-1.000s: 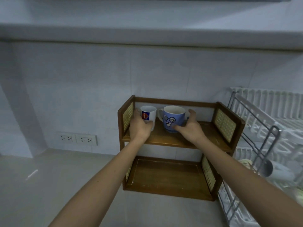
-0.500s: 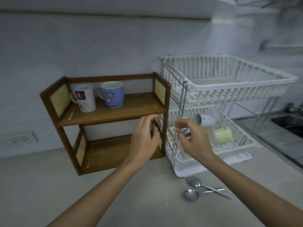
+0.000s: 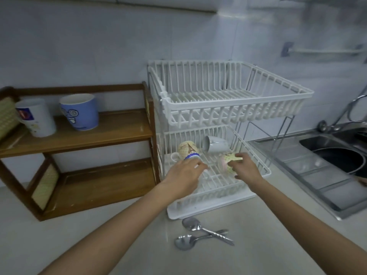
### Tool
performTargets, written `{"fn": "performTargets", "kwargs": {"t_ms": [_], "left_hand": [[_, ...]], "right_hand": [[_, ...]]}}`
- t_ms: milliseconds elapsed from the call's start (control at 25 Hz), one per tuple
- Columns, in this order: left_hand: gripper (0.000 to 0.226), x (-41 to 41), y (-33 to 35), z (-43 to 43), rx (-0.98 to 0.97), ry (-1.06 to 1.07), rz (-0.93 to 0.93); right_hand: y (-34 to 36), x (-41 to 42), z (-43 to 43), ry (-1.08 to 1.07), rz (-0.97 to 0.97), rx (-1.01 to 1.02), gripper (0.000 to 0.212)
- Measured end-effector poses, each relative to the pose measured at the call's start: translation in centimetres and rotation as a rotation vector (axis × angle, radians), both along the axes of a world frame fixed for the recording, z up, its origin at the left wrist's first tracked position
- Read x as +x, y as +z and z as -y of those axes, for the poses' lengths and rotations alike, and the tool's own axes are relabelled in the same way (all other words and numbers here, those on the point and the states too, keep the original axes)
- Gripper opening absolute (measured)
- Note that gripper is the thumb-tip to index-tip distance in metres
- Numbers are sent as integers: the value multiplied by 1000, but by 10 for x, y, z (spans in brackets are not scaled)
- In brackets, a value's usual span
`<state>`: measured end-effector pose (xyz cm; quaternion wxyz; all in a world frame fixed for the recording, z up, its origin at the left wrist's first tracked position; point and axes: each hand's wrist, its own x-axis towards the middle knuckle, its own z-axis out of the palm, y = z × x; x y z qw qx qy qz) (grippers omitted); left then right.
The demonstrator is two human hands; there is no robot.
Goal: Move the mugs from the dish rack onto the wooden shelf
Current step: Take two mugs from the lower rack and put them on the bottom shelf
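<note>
A white two-tier dish rack (image 3: 238,108) stands right of the wooden shelf (image 3: 111,132). On the shelf's top board stand a white mug (image 3: 35,118) and a blue face mug (image 3: 80,112). In the rack's lower tier lie a cream patterned mug (image 3: 187,148), a white mug (image 3: 216,144) on its side, and a pale green-and-pink mug (image 3: 228,162). My left hand (image 3: 184,175) reaches into the lower tier, fingers at the blue-rimmed mouth of the cream mug. My right hand (image 3: 246,168) wraps its fingers over the green-and-pink mug.
Two metal spoons (image 3: 200,233) lie crossed on the counter in front of the rack. A steel sink (image 3: 337,155) with a tap sits to the right. The rack's upper tier holds nothing. The shelf's lower board (image 3: 99,185) is bare.
The view has swung right from the shelf to the rack. Both hands left the two mugs on the shelf and moved into the rack's lower tier, onto the mugs there.
</note>
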<state>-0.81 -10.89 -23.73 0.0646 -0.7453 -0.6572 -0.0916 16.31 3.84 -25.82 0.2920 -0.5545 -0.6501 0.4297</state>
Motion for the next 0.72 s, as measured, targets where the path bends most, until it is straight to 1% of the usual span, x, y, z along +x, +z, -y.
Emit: {"fn": "performTargets", "kwargs": {"t_ms": [40, 80, 120, 160, 200, 280, 440, 560, 680, 720], "left_hand": [[60, 3, -5, -15, -89, 120, -72], [69, 4, -8, -28, -169, 221, -137], [77, 4, -11, -40, -251, 306, -177], [84, 3, -12, -49, -332, 376, -190], [89, 5, -15, -60, -408, 441, -181], [95, 10, -22, -76, -511, 521, -141], [86, 18, -25, -101, -544, 598, -98], [89, 14, -23, -104, -614, 578, -91], [88, 10, -25, -101, -586, 567, -81], [88, 9, -24, -99, -569, 562, -88]], "right_hand": [[-4, 2, -18, -91, -176, -285, 49], [-7, 4, -33, -161, -347, -525, 55], [-11, 4, -47, -215, -489, -703, 57], [-15, 1, -57, -262, -587, -810, 57], [-20, 0, -67, -281, -623, -873, 58], [-29, -10, -78, -293, -587, -915, 60], [-37, -23, -94, -307, -475, -887, 72], [-45, -32, -99, -324, -509, -897, 79], [-54, -39, -103, -381, -542, -889, 101], [-56, -39, -105, -388, -560, -884, 102]]}}
